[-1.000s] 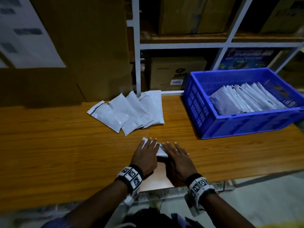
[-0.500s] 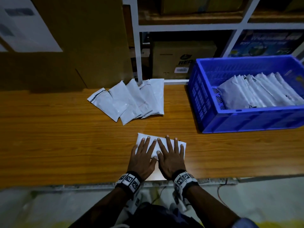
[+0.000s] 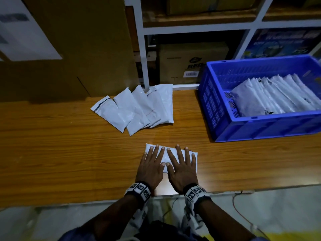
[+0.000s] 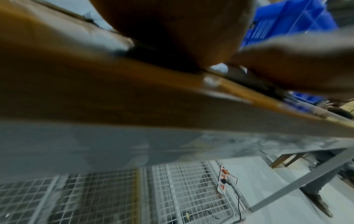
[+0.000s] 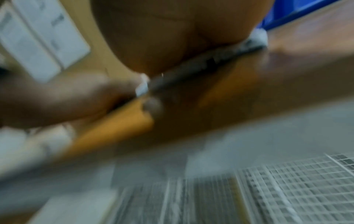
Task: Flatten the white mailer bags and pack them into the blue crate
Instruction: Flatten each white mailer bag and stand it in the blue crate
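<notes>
One white mailer bag (image 3: pixel 165 155) lies flat near the front edge of the wooden table (image 3: pixel 52 153). Both my hands press on it side by side, fingers straight and spread: my left hand (image 3: pixel 152 162) covers its left half, my right hand (image 3: pixel 182 164) its right half. A fan of several white mailer bags (image 3: pixel 137 108) lies further back at the middle. The blue crate (image 3: pixel 260 126) stands at the right with a row of several flattened mailers (image 3: pixel 271 98) inside. Both wrist views are blurred; the right wrist view shows a white strip of the mailer bag (image 5: pixel 256 40) under my palm.
Large cardboard boxes (image 3: pixel 69 49) rise behind the table on the left. A white shelf frame (image 3: pixel 144 58) with cartons stands behind the middle and the crate. A wire-mesh rack (image 4: pixel 172 189) and a power strip (image 4: pixel 223 180) sit below the table.
Both hands have slid forward over the mailer bag and spread flatter, so more of the bag shows around them. The camera has tilted down and closer.
</notes>
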{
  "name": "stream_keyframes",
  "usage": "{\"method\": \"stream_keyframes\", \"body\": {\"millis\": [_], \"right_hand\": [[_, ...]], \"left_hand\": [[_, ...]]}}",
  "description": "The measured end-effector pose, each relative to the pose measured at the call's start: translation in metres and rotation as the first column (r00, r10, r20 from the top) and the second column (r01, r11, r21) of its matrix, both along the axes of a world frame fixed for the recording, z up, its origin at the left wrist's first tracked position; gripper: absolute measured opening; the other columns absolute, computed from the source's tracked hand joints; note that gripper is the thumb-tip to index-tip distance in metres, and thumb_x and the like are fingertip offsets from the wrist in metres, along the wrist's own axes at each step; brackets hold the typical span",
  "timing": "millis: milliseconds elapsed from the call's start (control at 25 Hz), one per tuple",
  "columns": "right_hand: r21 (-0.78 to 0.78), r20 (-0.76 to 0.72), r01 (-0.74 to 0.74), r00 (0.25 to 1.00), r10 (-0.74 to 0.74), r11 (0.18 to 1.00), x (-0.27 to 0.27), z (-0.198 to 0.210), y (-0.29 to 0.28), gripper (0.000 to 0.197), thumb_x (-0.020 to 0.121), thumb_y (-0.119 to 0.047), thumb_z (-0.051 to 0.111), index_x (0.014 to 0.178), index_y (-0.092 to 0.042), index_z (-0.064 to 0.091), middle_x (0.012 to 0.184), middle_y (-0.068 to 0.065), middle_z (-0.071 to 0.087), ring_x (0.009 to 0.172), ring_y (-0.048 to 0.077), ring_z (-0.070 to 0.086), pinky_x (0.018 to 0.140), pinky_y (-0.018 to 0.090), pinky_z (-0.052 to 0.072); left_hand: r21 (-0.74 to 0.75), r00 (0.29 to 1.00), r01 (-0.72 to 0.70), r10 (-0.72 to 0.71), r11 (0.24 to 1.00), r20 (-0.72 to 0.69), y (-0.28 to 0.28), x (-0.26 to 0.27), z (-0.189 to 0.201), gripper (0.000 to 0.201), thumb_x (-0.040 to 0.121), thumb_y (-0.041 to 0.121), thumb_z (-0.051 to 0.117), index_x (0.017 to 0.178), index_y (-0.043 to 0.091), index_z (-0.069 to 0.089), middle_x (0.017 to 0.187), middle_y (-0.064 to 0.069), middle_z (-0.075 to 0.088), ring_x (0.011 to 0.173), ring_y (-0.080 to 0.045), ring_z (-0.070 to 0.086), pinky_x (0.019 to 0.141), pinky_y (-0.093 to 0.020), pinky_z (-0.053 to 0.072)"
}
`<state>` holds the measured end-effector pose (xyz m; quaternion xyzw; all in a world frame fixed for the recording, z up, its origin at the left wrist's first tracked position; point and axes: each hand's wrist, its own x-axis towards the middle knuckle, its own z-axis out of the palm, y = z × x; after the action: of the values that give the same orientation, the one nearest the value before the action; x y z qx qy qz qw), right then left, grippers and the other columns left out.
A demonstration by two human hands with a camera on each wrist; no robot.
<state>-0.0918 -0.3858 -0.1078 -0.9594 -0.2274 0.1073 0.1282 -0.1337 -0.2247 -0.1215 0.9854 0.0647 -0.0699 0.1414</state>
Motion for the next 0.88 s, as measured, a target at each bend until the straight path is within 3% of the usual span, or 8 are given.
{"method": "stream_keyframes", "body": {"millis": [80, 360, 520, 720, 880], "right_hand": [[0.011, -0.024, 0.025, 0.999, -0.025, 1.0, 0.001, 0.002, 0.002, 0.054, 0.101, -0.054, 0.007, 0.153, -0.047, -0.008, 0.161, -0.008, -0.025, 0.148, 0.024, -0.025, 0.12, 0.05, -0.009], [-0.01, 0.055, 0.109, 0.993, -0.108, 0.994, -0.018, -0.006, 0.009, 0.057, 0.103, -0.045, 0.021, 0.155, -0.04, -0.003, 0.164, 0.001, -0.016, 0.149, 0.03, -0.018, 0.121, 0.052, -0.002], [-0.022, 0.011, 0.114, 0.993, -0.114, 0.993, -0.011, -0.01, 0.009, 0.056, 0.103, -0.046, 0.016, 0.154, -0.042, -0.007, 0.163, -0.002, -0.019, 0.149, 0.026, -0.021, 0.121, 0.051, 0.0], [-0.005, -0.022, 0.098, 0.995, -0.098, 0.995, -0.005, -0.009, 0.009, 0.055, 0.103, -0.048, 0.015, 0.154, -0.043, -0.006, 0.163, -0.002, -0.02, 0.148, 0.024, -0.023, 0.121, 0.051, -0.003], [0.006, -0.066, 0.075, 0.995, -0.075, 0.997, -0.006, -0.008, 0.006, 0.054, 0.103, -0.049, 0.011, 0.152, -0.046, -0.012, 0.16, -0.005, -0.027, 0.146, 0.022, -0.029, 0.121, 0.05, -0.006]], "left_hand": [[0.006, 1.0, -0.004, 0.004, 1.0, 0.016, -0.002, 0.0, 0.0, 0.06, 0.105, 0.042, 0.018, 0.159, 0.032, -0.006, 0.167, 0.006, -0.011, 0.152, -0.013, -0.016, 0.125, -0.043, 0.003], [0.007, 0.998, 0.014, -0.015, 1.0, 0.059, 0.0, -0.008, -0.006, 0.061, 0.105, 0.041, 0.021, 0.16, 0.031, -0.004, 0.167, 0.006, -0.009, 0.153, -0.014, -0.013, 0.125, -0.042, 0.003], [0.033, 0.997, 0.039, -0.041, 0.999, 0.067, 0.003, -0.004, -0.004, 0.061, 0.104, 0.044, 0.018, 0.16, 0.027, 0.004, 0.168, 0.003, -0.002, 0.154, -0.017, -0.008, 0.125, -0.044, 0.006], [0.072, 0.989, 0.114, -0.12, 0.991, 0.09, 0.003, 0.006, 0.007, 0.062, 0.103, 0.05, 0.018, 0.158, 0.022, 0.023, 0.166, -0.004, 0.017, 0.154, -0.024, 0.011, 0.122, -0.052, 0.005], [0.069, 0.988, 0.127, -0.132, 0.989, 0.077, 0.0, 0.0, 0.0, 0.058, 0.105, 0.043, 0.013, 0.16, 0.024, 0.01, 0.168, -0.001, 0.005, 0.155, -0.022, -0.001, 0.124, -0.05, 0.005]]}}
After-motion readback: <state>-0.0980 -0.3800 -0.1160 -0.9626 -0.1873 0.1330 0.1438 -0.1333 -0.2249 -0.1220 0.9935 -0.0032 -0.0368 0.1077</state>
